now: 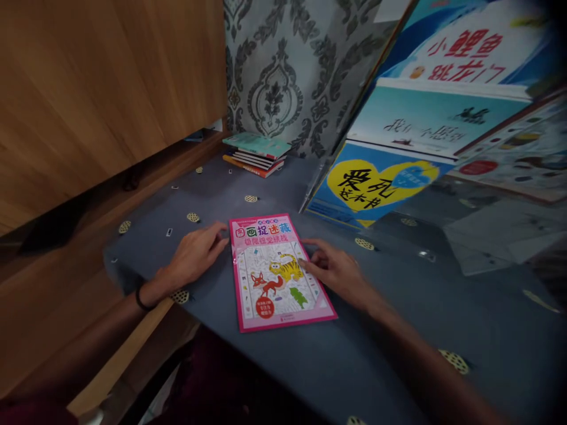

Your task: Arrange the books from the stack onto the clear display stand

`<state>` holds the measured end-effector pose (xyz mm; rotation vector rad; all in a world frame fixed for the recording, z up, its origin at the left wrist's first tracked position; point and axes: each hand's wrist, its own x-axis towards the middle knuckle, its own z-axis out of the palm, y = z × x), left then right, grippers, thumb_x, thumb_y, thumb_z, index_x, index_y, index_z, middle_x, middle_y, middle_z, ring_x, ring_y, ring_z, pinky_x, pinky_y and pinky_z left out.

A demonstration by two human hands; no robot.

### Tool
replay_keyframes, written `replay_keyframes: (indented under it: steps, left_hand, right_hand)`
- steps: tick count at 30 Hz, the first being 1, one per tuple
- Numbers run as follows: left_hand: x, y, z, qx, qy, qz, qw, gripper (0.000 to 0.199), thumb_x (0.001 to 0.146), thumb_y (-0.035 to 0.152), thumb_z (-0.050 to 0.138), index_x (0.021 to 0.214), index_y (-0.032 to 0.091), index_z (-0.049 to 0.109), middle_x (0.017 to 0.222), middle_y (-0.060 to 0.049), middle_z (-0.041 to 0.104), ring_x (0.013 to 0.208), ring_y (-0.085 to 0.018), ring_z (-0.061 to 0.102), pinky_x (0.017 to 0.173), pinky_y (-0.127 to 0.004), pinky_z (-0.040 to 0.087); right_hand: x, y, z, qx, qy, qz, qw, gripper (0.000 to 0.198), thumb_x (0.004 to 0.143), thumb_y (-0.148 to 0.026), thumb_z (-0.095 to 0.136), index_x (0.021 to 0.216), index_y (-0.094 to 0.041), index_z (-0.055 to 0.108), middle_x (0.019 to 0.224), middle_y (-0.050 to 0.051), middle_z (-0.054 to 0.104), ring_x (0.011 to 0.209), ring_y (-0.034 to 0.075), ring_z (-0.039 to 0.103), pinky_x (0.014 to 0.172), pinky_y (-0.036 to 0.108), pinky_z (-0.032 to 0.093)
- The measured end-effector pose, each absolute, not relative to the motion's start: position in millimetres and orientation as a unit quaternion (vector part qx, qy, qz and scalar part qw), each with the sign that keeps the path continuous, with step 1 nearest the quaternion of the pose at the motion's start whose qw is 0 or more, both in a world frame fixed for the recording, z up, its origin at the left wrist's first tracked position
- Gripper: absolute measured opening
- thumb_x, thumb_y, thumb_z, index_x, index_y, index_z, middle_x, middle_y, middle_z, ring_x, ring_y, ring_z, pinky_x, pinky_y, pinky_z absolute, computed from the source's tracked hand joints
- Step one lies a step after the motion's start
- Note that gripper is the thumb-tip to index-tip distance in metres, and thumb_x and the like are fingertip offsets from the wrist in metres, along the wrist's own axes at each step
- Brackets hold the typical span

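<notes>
A pink-bordered children's activity book (264, 251) lies flat on the dark grey tablecloth, its cover showing a yellow tiger, a red fox and a green leaf. My left hand (197, 254) rests on the cloth just left of the book, with loosely bent fingers close to its left edge and nothing held. At the right edge is my right hand (336, 271). Its thumb tip lies over the cover, the index finger stretches along the edge, and the other fingers curl beneath the palm. A dark band circles my left wrist.
A small stack of books (257, 154) sits at the back by the patterned wall (274, 88). On the right, a slanted display rack holds several picture books, including a blue one with a yellow heart (376, 183). A wooden cabinet (110, 77) rises at the left.
</notes>
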<state>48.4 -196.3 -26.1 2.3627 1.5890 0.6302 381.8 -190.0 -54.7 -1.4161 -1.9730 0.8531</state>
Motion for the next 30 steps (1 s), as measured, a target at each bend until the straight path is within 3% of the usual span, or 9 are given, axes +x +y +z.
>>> replay_keyframes:
  steps: [3,6,9,12,16,21,30]
  left_hand:
    - [55.2,-196.4,-31.5,0.848,0.496,0.179,0.052,0.030,0.104,0.033,0.043,0.124,0.017,0.059,0.121,-0.011,0.068,0.111,-0.025,0.063,0.096,-0.042,0.052]
    - [59.5,-196.2,-39.9,0.863,0.487,0.134,0.018,0.036,0.106,0.036,0.043,0.131,0.014,0.056,0.141,-0.015,0.060,0.129,-0.028,0.056,0.107,-0.047,0.048]
    - [60.1,-195.8,-45.6,0.864,0.491,0.112,0.004,0.037,0.107,0.036,0.040,0.134,0.015,0.055,0.144,-0.015,0.059,0.131,-0.027,0.057,0.109,-0.048,0.046]
    - [59.8,-195.6,-48.3,0.865,0.488,0.113,0.000,0.036,0.108,0.031,0.037,0.133,0.014,0.056,0.137,-0.015,0.064,0.124,-0.027,0.062,0.105,-0.047,0.050]
    - [58.9,-195.6,-51.4,0.871,0.473,0.132,0.000,0.039,0.108,0.031,0.036,0.138,0.015,0.053,0.144,-0.017,0.059,0.130,-0.030,0.059,0.104,-0.049,0.050]
    - [57.7,-194.9,-53.0,0.870,0.469,0.151,0.007,0.040,0.108,0.034,0.038,0.141,0.015,0.051,0.146,-0.017,0.058,0.132,-0.029,0.058,0.106,-0.050,0.049]
    - [55.9,-194.9,-54.3,0.864,0.481,0.149,-0.010,0.040,0.107,0.039,0.039,0.132,0.014,0.059,0.144,-0.017,0.060,0.130,-0.030,0.059,0.105,-0.049,0.050]
  right_hand:
    - [375.6,-189.1,-47.6,-0.556,-0.770,0.178,0.259,0.031,0.088,-0.042,0.068,0.115,-0.027,0.071,0.073,0.004,0.070,0.060,0.024,0.065,0.054,0.038,0.051]
    - [347.7,-185.0,-38.5,-0.478,-0.821,0.136,0.282,0.033,0.097,-0.043,0.057,0.124,-0.028,0.069,0.107,0.012,0.075,0.098,0.033,0.071,0.083,0.052,0.059]
    - [302.2,-174.8,-33.5,-0.360,-0.876,0.195,0.255,0.044,0.104,-0.046,0.044,0.142,-0.028,0.058,0.142,0.010,0.063,0.133,0.031,0.058,0.111,0.058,0.047]
    - [260.4,-159.3,-35.7,-0.314,-0.897,0.227,0.213,0.058,0.105,-0.054,0.037,0.152,-0.020,0.046,0.157,0.013,0.050,0.147,0.029,0.044,0.122,0.058,0.034]
    - [236.3,-140.4,-47.0,-0.313,-0.903,0.238,0.171,0.070,0.105,-0.059,0.031,0.154,-0.010,0.042,0.156,0.019,0.048,0.151,0.029,0.038,0.126,0.056,0.024]
    - [239.2,-133.1,-52.5,-0.328,-0.895,0.246,0.176,0.066,0.105,-0.063,0.029,0.151,-0.020,0.047,0.156,0.012,0.051,0.150,0.026,0.040,0.127,0.054,0.022]
    - [243.7,-138.4,-48.3,-0.366,-0.884,0.224,0.187,0.068,0.105,-0.062,0.030,0.151,-0.016,0.047,0.158,0.016,0.047,0.152,0.027,0.036,0.127,0.053,0.023]
